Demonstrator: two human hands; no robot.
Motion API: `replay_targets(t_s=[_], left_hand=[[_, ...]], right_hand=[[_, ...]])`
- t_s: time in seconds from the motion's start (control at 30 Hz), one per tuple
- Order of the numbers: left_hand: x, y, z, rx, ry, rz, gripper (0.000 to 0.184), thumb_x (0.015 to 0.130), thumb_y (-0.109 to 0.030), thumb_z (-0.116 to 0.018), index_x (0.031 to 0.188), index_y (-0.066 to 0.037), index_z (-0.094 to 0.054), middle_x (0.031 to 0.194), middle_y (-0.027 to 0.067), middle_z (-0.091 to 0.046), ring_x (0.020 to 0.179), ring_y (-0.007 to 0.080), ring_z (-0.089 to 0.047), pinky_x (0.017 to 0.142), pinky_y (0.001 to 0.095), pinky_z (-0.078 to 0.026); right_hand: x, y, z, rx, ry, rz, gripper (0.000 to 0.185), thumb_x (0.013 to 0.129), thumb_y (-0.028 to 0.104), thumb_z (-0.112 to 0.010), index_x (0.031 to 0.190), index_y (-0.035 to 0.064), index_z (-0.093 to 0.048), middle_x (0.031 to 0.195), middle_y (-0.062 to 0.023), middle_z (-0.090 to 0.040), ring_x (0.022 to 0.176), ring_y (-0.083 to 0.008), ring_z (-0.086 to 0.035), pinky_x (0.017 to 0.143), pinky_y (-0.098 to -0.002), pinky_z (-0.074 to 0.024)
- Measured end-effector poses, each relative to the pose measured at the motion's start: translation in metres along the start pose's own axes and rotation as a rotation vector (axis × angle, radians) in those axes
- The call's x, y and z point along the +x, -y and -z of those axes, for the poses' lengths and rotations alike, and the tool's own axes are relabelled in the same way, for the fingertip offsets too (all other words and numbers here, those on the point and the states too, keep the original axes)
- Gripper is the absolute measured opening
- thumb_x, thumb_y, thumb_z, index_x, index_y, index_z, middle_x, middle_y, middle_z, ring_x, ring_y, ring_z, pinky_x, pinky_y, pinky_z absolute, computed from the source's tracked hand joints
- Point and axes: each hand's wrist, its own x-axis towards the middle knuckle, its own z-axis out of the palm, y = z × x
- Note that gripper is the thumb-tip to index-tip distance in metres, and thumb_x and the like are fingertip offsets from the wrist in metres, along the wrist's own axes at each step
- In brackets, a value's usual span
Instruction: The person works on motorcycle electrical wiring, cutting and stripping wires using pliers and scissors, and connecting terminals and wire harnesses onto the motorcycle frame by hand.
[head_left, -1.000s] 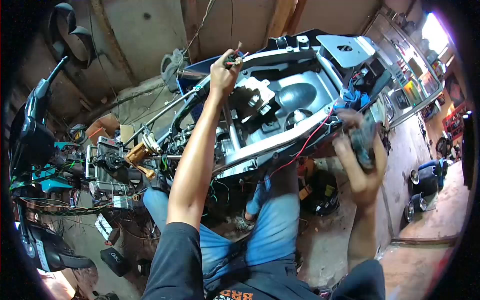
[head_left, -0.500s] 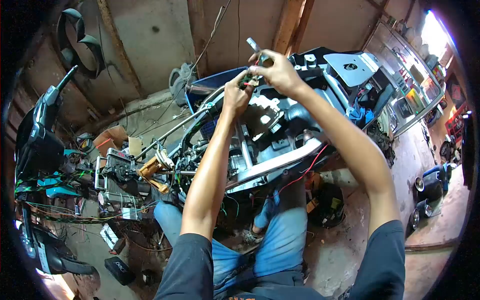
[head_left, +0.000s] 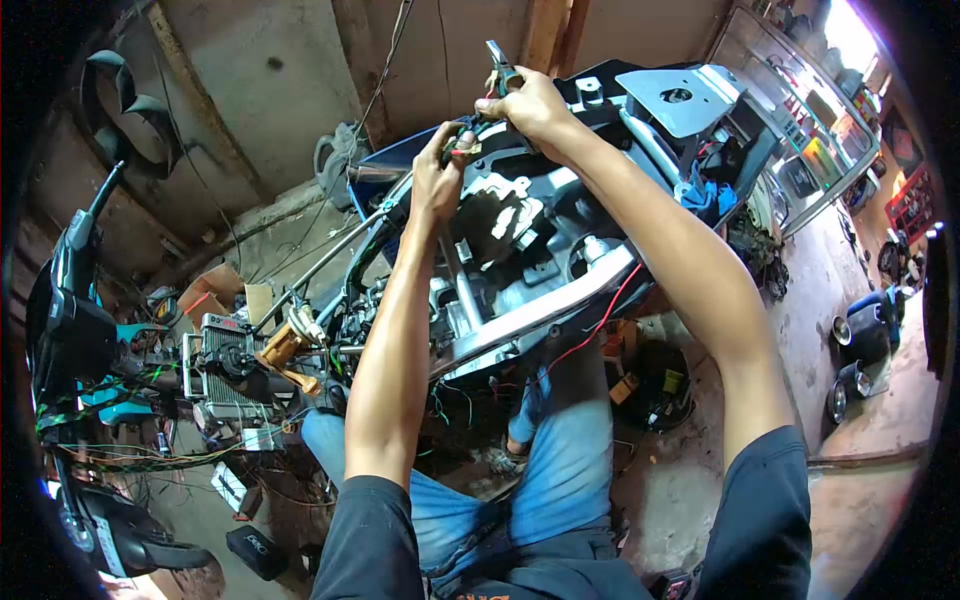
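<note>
Over the far side of a stripped motorcycle frame, both my hands are raised. My left hand is closed around a small bunch of wires with red and dark strands; the wire ends are too small to make out. To its right and slightly higher, my right hand grips a pair of pliers, its silver tip pointing up and away from me. Some thin wire shows beside the right fingers. Part of the tool's handle is hidden in the palm.
A flat silver plate tops the frame's right end, near a blue cloth. A red wire hangs down its near side. To the left are a radiator and a motorcycle front end. A glass cabinet stands right.
My hands have moved apart from each other; before, they were close together at the wires. The whole view has shifted, so the scene sits slightly further left and up.
</note>
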Motion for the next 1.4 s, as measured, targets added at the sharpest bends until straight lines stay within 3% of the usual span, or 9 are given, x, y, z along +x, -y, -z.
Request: replay_targets(t_s=[0.37,0.5,0.63,0.77,0.87,0.97,1.03,1.13,1.4], left_hand=[[0.003,0.012,0.001,-0.082,-0.006,-0.020,0.037,0.110,-0.038,-0.057,0.108,-0.001,-0.065,0.084,-0.0042,-0.056,0.078,0.0074,-0.045,0.069,0.0253,-0.038],[0.004,0.018,-0.001,-0.126,-0.032,-0.022,0.035,0.110,-0.036,-0.057,0.106,-0.002,-0.065,0.084,-0.0066,-0.052,0.076,0.0056,-0.041,0.066,0.0241,-0.034],[0.005,0.018,-0.001,-0.153,-0.040,-0.029,0.032,0.111,-0.034,-0.056,0.103,-0.003,-0.063,0.083,-0.0069,-0.050,0.076,0.0055,-0.041,0.065,0.0235,-0.033],[0.003,0.015,0.000,-0.162,-0.021,0.015,0.032,0.111,-0.033,-0.055,0.101,-0.004,-0.062,0.081,-0.0075,-0.048,0.074,0.0055,-0.039,0.064,0.0237,-0.031],[0.004,0.015,-0.003,-0.162,-0.030,-0.016,0.031,0.111,-0.033,-0.054,0.100,-0.004,-0.061,0.080,-0.0078,-0.045,0.073,0.0054,-0.038,0.063,0.0238,-0.031],[0.006,0.022,-0.001,-0.123,-0.011,-0.038,0.032,0.112,-0.033,-0.054,0.100,-0.005,-0.060,0.080,-0.0073,-0.046,0.073,0.0053,-0.037,0.063,0.0237,-0.031],[0.007,0.024,0.000,-0.114,0.011,-0.008,0.032,0.112,-0.034,-0.054,0.100,-0.005,-0.060,0.081,-0.0070,-0.047,0.073,0.0054,-0.038,0.064,0.0238,-0.031],[0.008,0.023,0.000,-0.086,0.039,-0.011,0.032,0.111,-0.033,-0.055,0.100,-0.003,-0.060,0.084,-0.0049,-0.052,0.078,0.0061,-0.044,0.070,0.0236,-0.037],[0.007,0.028,-0.003,-0.056,0.073,-0.015,0.034,0.109,-0.034,-0.058,0.108,0.000,-0.062,0.092,0.0003,-0.061,0.087,0.0090,-0.052,0.080,0.0260,-0.044]], right_hand=[[0.007,-0.009,0.008,0.082,0.083,-0.040,0.024,0.091,0.019,-0.081,0.105,0.0024,-0.071,0.084,-0.0024,-0.068,0.074,-0.0115,-0.061,0.071,-0.0299,-0.0472],[-0.003,0.002,0.019,0.194,0.043,0.000,0.023,0.092,0.015,-0.077,0.108,0.0007,-0.069,0.094,-0.0078,-0.075,0.091,-0.0174,-0.072,0.080,-0.0323,-0.0521],[-0.013,0.000,0.028,-0.172,-0.024,-0.068,0.025,0.097,0.018,-0.066,0.113,-0.0011,-0.067,0.095,-0.0127,-0.075,0.091,-0.0199,-0.071,0.081,-0.0355,-0.0521],[-0.020,-0.013,0.042,-0.223,0.295,-0.149,0.032,0.098,0.024,-0.068,0.120,-0.0001,-0.063,0.096,-0.0073,-0.068,0.086,-0.0173,-0.062,0.076,-0.0352,-0.0503],[-0.039,0.002,0.040,-0.582,0.305,-0.059,0.038,0.094,0.027,-0.071,0.122,0.0008,-0.067,0.113,-0.0209,-0.073,0.105,-0.0365,-0.069,0.095,-0.0447,-0.0508],[-0.022,-0.027,0.028,-0.365,0.130,-0.032,0.033,0.093,0.026,-0.071,0.116,0.0027,-0.069,0.106,-0.0197,-0.075,0.103,-0.0345,-0.071,0.092,-0.0439,-0.0521],[-0.020,-0.026,0.023,-0.130,0.055,-0.008,0.026,0.091,0.022,-0.074,0.104,0.0015,-0.066,0.084,-0.0100,-0.071,0.079,-0.0216,-0.069,0.076,-0.0377,-0.0528],[-0.023,-0.025,0.009,0.069,0.050,0.033,0.026,0.087,0.018,-0.080,0.101,0.0024,-0.065,0.081,-0.0069,-0.068,0.074,-0.0163,-0.066,0.070,-0.0350,-0.0520],[-0.033,-0.018,-0.001,-0.079,-0.084,0.222,0.028,0.088,0.020,-0.084,0.098,0.0021,-0.064,0.082,-0.0047,-0.069,0.067,-0.0127,-0.063,0.064,-0.0306,-0.0519]])
